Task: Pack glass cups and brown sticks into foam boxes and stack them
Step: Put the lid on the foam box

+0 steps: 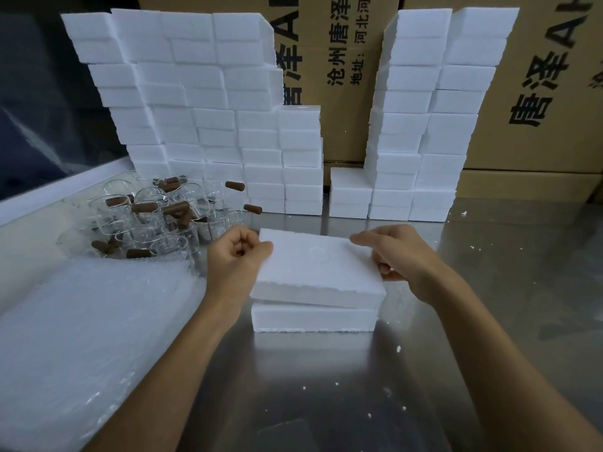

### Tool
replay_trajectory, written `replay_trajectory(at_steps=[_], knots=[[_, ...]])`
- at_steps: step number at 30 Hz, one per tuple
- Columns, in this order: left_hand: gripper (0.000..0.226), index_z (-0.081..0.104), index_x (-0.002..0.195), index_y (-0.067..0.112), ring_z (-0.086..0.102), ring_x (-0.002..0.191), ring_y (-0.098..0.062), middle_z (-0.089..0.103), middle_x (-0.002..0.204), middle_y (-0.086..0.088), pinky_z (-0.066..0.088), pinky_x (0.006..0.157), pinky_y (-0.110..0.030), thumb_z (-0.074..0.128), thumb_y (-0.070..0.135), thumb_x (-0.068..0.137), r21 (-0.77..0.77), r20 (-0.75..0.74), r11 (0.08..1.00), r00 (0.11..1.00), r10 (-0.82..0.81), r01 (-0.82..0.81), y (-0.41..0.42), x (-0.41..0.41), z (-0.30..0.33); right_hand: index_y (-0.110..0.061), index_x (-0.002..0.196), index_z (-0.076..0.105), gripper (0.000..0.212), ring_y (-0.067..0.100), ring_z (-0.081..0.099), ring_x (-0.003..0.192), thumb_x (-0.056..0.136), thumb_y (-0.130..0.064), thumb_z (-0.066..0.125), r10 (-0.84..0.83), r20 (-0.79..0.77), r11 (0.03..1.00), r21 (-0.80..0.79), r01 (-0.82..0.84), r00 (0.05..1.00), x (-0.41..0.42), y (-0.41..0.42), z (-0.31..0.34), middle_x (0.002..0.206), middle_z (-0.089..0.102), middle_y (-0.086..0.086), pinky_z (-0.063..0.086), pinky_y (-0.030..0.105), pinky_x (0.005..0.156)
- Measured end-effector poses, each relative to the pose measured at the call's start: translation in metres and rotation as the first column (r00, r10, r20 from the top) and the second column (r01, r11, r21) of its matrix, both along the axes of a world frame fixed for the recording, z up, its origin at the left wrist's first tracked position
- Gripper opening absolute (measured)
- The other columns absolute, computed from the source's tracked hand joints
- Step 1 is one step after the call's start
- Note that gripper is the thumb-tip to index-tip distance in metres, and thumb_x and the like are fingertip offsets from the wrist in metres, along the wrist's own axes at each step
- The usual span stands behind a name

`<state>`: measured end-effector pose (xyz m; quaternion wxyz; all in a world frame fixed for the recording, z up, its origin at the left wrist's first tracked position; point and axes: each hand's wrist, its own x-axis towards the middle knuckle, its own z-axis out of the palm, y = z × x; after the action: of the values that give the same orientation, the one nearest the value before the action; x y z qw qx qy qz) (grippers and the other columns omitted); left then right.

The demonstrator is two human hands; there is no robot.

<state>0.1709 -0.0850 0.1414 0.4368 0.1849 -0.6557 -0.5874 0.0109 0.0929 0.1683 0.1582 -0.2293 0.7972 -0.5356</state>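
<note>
While crumbs of white foam dot the steel bench (pixel 424 386) in the foreground, a person lowers a foam lid (pixel 318 272) onto the foam box (pixel 315 318) directly beneath it, the lid sitting slightly askew and tilted over the base. The left hand (pixel 236 259) pinches the lid's left edge with curled fingers; the right hand (pixel 399 256) grips the right edge, thumb below. What the box holds is hidden. Judged from here, a lid pressed down crooked could crack its ragged edge or jam on the contents. A sheet of bubble wrap (pixel 81 321) lies to the left. Beyond it, loose glass cups (pixel 153 220) cluster together with brown sticks (pixel 176 208) scattered on and among them. Farther back, packed stacks of foam boxes (pixel 195 109) rise in uneven columns against printed cardboard cartons (pixel 538 93); adding carelessly to those leaning columns could topple them.
</note>
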Motion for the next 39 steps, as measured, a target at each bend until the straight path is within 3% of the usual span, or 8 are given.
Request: replay_trajectory(at_steps=[4,8,14,18,22,28,34,39], knots=[[0.034,0.048,0.063,0.014,0.032,0.051,-0.002,0.039,0.050,0.016,0.029,0.049,-0.012,0.066,-0.009,0.082,-0.049,-0.021,0.999,1.000,-0.019,0.018,-0.003,0.000,-0.003,-0.020,0.094,0.075,0.023,0.001,0.052,0.042,0.084,-0.041,0.073,0.025,-0.022,1.000,-0.014,-0.025,0.999,-0.003,0.000,-0.004,0.050,0.058,-0.013,0.048,0.016,0.047],[0.032,0.046,0.062,0.009,0.035,0.056,-0.008,0.041,0.059,0.006,0.031,0.054,-0.018,0.064,-0.012,0.079,-0.129,0.027,0.991,0.999,-0.030,0.033,-0.001,0.002,-0.014,-0.026,0.096,0.074,0.020,0.007,0.066,0.073,0.082,-0.041,0.075,0.017,-0.076,1.000,-0.011,-0.018,0.997,-0.002,-0.002,-0.008,0.089,0.072,-0.003,0.052,0.021,0.062],[0.015,0.045,0.068,0.009,0.052,0.085,-0.016,0.052,0.094,-0.012,0.038,0.075,-0.020,0.058,0.016,0.068,-0.172,0.051,0.985,0.999,0.014,-0.005,-0.004,0.000,-0.025,-0.025,0.118,0.065,0.038,0.004,0.050,0.065,0.085,-0.041,0.073,0.049,-0.278,0.997,0.076,-0.029,0.959,0.008,-0.008,-0.021,0.076,0.050,-0.009,0.035,0.017,0.058],[0.035,0.043,0.085,0.012,0.040,0.077,-0.019,0.044,0.083,0.001,0.033,0.070,-0.032,0.059,0.041,0.074,-0.193,0.001,0.974,0.992,-0.124,0.121,-0.002,0.000,-0.042,-0.024,0.130,0.058,0.044,0.008,0.053,0.106,0.090,-0.037,0.069,0.043,-0.177,0.997,-0.052,-0.053,0.983,0.020,-0.013,-0.037,0.128,0.047,-0.005,0.041,0.020,0.094],[0.033,0.049,0.103,0.027,0.049,0.078,-0.007,0.052,0.084,0.020,0.040,0.071,-0.023,0.053,0.050,0.080,-0.286,0.078,0.945,0.986,-0.144,0.161,-0.007,0.001,-0.050,-0.027,0.134,0.059,0.037,0.008,0.052,0.124,0.098,-0.027,0.059,0.029,-0.116,0.968,-0.246,-0.057,0.993,0.032,-0.011,-0.051,0.137,0.056,-0.010,0.038,0.032,0.112],[0.025,0.056,0.100,0.027,0.047,0.078,-0.022,0.055,0.089,-0.006,0.035,0.072,-0.035,0.052,0.032,0.076,-0.128,0.031,0.977,0.985,-0.167,0.169,-0.010,0.000,-0.047,-0.037,0.127,0.055,0.050,0.002,0.053,0.117,0.080,-0.055,0.059,0.040,-0.213,0.962,-0.257,-0.096,0.976,0.045,-0.004,-0.063,0.128,0.057,-0.018,0.042,0.022,0.101],[0.026,0.057,0.100,0.022,0.057,0.080,-0.006,0.063,0.086,0.018,0.041,0.069,-0.025,0.048,0.023,0.075,-0.034,0.005,0.973,0.974,-0.227,0.227,-0.015,0.000,-0.048,-0.039,0.136,0.036,0.092,-0.009,0.049,0.113,0.064,-0.044,0.092,0.232,-0.275,0.965,-0.056,-0.257,0.933,0.041,0.015,-0.069,0.129,0.047,-0.018,0.042,0.006,0.090],[0.027,0.061,0.100,0.025,0.060,0.079,-0.002,0.066,0.087,0.020,0.045,0.063,-0.015,0.046,0.025,0.077,-0.019,0.002,0.978,0.978,-0.207,0.207,-0.017,-0.001,-0.052,-0.047,0.134,0.028,0.102,-0.010,0.046,0.116,0.054,-0.057,0.090,0.282,-0.345,0.955,0.007,-0.298,0.895,0.038,0.020,-0.072,0.132,0.042,-0.023,0.040,0.005,0.090]])
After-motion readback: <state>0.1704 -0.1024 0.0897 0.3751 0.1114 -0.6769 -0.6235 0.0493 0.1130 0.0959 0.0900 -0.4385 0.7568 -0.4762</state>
